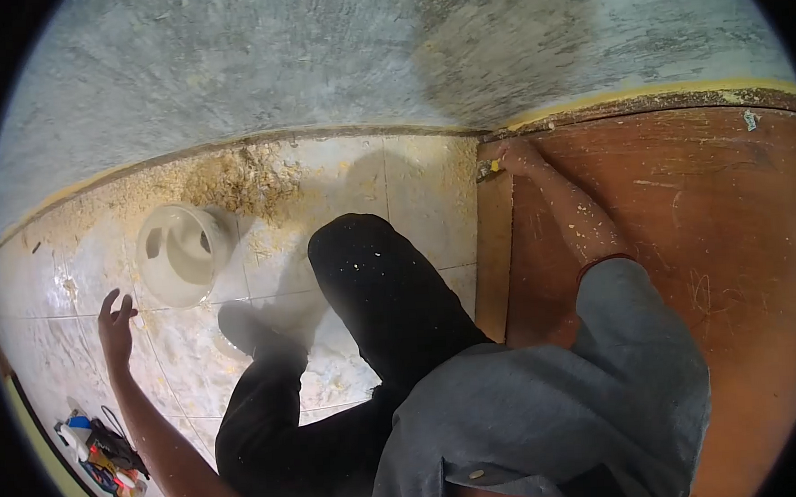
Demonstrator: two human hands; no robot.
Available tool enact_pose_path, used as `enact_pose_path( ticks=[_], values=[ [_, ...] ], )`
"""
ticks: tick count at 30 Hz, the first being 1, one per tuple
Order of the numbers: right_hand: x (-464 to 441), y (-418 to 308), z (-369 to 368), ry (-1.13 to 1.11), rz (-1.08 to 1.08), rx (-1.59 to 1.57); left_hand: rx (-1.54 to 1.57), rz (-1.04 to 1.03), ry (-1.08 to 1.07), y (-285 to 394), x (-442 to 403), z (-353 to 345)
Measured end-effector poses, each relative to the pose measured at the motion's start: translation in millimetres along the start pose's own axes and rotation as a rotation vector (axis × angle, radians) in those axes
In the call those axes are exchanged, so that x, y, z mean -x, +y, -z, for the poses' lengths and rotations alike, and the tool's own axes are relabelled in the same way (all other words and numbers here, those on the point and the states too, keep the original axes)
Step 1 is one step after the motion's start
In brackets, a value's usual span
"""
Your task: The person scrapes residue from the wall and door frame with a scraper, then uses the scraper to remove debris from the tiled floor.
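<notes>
My right hand [517, 156] reaches to the corner where the wall meets a brown wooden panel. Its fingers are closed around what looks like a scraper [491, 167], a small tool with a yellow part, at the upper end of the panel's narrow edge. My left hand [117, 333] is held out at the left above the tiled floor, fingers apart and holding nothing. Closest to it is a white plastic bucket [179, 255] on the floor, not touched by the hand. Pale flakes stick to my right forearm.
Peeled flakes [250, 180] lie heaped along the foot of the grey, scraped wall [316, 55]. The brown wooden panel [649, 235] fills the right side. Assorted items [108, 462] are piled at the lower left. My bent legs occupy the middle.
</notes>
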State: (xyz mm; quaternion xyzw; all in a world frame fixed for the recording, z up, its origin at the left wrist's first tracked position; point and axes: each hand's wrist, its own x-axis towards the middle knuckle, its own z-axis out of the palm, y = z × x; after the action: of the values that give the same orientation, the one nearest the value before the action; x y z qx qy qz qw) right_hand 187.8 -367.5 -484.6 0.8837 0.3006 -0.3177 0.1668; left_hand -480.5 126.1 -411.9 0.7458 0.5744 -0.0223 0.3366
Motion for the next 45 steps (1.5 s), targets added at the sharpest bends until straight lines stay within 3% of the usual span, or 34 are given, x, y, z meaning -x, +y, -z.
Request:
enact_pose_path(
  ticks=[2,3,4,5,6,7,9,13,16,19,21,24,29,33,36,38,39,40,41,43,45],
  values=[
    [-12,5,-12,0.044,0.010,0.138,-0.070,0.016,-0.023,13,-3,-24],
    [-16,11,-25,0.078,0.025,0.277,-0.250,-0.020,-0.116,9,0,-26],
    [-20,18,-45,0.067,0.020,0.279,-0.429,-0.058,-0.211,-1,4,-26],
    [-30,21,-68,0.207,-0.034,0.149,-0.465,-0.045,-0.175,-18,6,-27],
    [-39,22,-76,0.354,-0.085,0.019,-0.463,-0.039,-0.174,-25,9,-27],
    [-31,9,-68,0.348,-0.082,0.022,-0.303,0.037,-0.152,-30,14,-28],
    [-15,-26,-47,0.104,-0.160,-0.031,-0.129,0.133,-0.141,-37,24,-29],
    [-31,-70,-52,0.039,-0.117,-0.048,-0.087,0.166,-0.178,-51,31,-28],
    [-57,-77,-62,-0.021,0.069,0.269,-0.067,0.169,-0.186,-47,29,-30],
    [-16,-96,-4,0.198,-0.085,-0.178,-0.030,0.124,-0.154,-40,27,-32],
    [-30,-68,-5,0.192,-0.086,0.100,-0.061,0.130,-0.157,-29,27,-30],
    [-47,-51,-23,0.151,-0.018,0.223,-0.076,0.132,-0.152,-35,27,-28],
    [-74,-99,-45,0.258,-0.057,0.071,-0.049,0.161,-0.167,-55,43,-32],
    [-16,-145,15,0.211,0.092,-0.121,-0.041,0.193,-0.158,-55,50,-35],
    [-35,-110,11,0.176,0.154,0.080,-0.032,0.158,-0.127,-56,45,-31],
    [-23,-111,17,0.181,0.069,0.195,0.025,0.090,-0.073,-71,36,-29],
    [8,-130,19,0.373,0.036,0.139,-0.016,0.056,-0.060,-79,29,-26],
    [3,-150,29,0.113,0.108,0.215,-0.207,0.079,-0.130,-62,27,-11],
    [-9,-178,39,-0.137,0.193,0.316,-0.253,-0.009,-0.063,-63,23,-8],
    [8,-236,40,0.306,0.667,0.154,-0.336,0.136,-0.040,-42,16,2],
    [28,-329,74,0.337,0.856,0.037,-0.188,0.091,0.090,-46,4,-7]
  ],
)
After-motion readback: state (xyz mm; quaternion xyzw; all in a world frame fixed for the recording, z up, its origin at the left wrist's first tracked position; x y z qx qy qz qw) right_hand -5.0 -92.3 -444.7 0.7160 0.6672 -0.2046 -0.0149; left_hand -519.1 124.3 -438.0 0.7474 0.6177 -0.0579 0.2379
